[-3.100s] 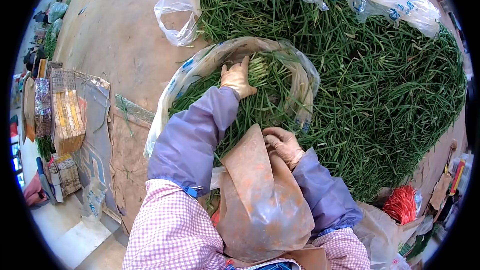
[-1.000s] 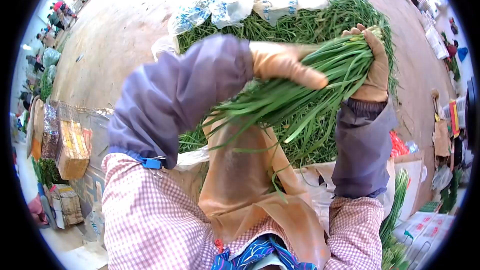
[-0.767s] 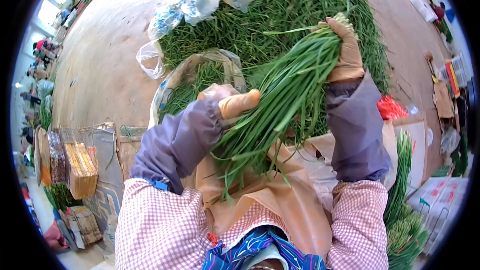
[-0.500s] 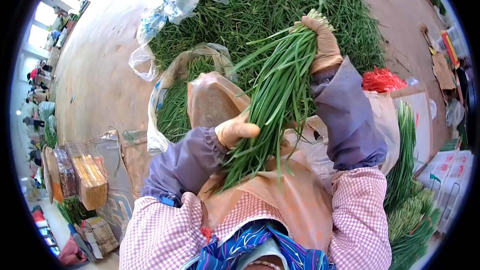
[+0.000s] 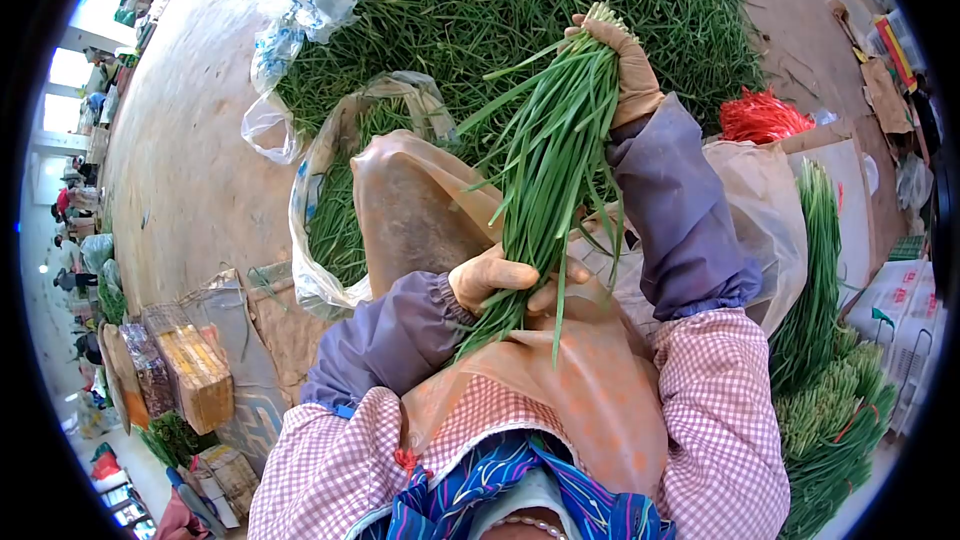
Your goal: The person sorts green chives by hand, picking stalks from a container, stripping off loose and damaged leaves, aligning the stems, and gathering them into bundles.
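Observation:
A bunch of long green garlic chives (image 5: 555, 150) stretches slantwise in front of me, pale stem ends up and leaf tips toward my lap. My right hand (image 5: 628, 68), in a tan glove, is closed around it just below the stem ends. Near the leaf tips my gloved left hand (image 5: 490, 278) grips the leaves, thumb in front and fingers showing behind. Beyond both hands spreads a large heap of loose chives (image 5: 480, 40). A translucent apron (image 5: 590, 380) covers my lap beneath the leaf tips.
Red ties (image 5: 762, 118) lie in a pile right of the heap. Bundled chives (image 5: 835, 410) stand by my right side. A plastic sheet (image 5: 310, 15) edges the heap. At left are wrapped boxes (image 5: 190, 365) on cardboard; distant people stand along the far left.
My left hand has gone from an outstretched thumb beside the leaves to wrapping around them. The bunch hangs straighter, and my right hand has shifted slightly left and up.

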`<state>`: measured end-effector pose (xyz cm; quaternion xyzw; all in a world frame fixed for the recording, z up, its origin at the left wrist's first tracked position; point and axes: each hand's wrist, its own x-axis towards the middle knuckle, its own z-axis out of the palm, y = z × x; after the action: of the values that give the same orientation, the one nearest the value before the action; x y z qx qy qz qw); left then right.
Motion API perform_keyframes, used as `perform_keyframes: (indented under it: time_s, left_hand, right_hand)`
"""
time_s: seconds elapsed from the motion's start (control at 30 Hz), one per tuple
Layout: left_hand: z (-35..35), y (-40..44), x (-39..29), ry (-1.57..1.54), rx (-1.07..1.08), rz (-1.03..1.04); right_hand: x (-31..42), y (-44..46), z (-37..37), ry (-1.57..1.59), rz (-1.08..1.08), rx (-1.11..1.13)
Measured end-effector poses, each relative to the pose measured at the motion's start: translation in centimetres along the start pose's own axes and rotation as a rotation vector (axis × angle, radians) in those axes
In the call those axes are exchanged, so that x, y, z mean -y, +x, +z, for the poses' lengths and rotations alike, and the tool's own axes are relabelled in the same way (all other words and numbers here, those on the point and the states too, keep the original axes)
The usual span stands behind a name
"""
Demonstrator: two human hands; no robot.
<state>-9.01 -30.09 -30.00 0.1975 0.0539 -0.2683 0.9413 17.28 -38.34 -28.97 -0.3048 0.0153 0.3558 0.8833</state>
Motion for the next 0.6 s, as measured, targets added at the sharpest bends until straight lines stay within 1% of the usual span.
perform_keyframes:
  time_s: [0.1,0.13,0.23,0.27,0.37,0.4,0.43,0.5,0.53,0.57,0.6]
  left_hand:
    - [-1.5,0.3,0.3,0.089,-0.01,-0.018]
    - [-2.0,0.2,0.2,0.127,-0.037,-0.043]
    - [0.6,0.4,-1.1,0.339,-0.259,-0.113]
    - [1.0,0.4,-1.8,0.374,-0.263,-0.135]
    - [2.0,0.3,-4.6,0.43,-0.448,-0.318]
    - [1.3,0.1,-5.5,0.318,-0.371,-0.324]
    - [1.6,-0.1,-6.1,0.333,-0.452,-0.206]
    - [4.5,0.3,-8.4,0.603,-0.586,-0.08]
    - [4.4,0.5,-9.8,0.773,-0.622,-0.025]
    - [4.4,0.8,-11.5,0.945,-0.653,0.033]
    - [4.4,1.4,-12.9,0.945,-0.64,0.03]
  right_hand:
    - [0.2,1.3,-2.3,0.099,0.069,0.087]
    - [0.1,1.4,-3.0,0.106,0.051,0.137]
    - [0.1,1.4,-4.5,0.126,-0.014,0.209]
    - [0.1,0.9,-4.4,0.159,-0.012,0.204]
    - [0.2,0.7,-5.9,0.213,-0.041,0.248]
    - [-0.2,1.2,-6.5,0.186,-0.078,0.25]
    - [-0.1,1.3,-7.0,0.181,-0.106,0.202]
    - [-0.5,0.0,-7.0,0.177,-0.161,0.108]
    - [-0.9,0.2,-9.2,0.088,-0.028,0.108]
    - [-1.8,0.6,-11.8,0.071,0.038,0.004]
    - [-3.5,1.1,-14.1,0.055,0.101,-0.098]
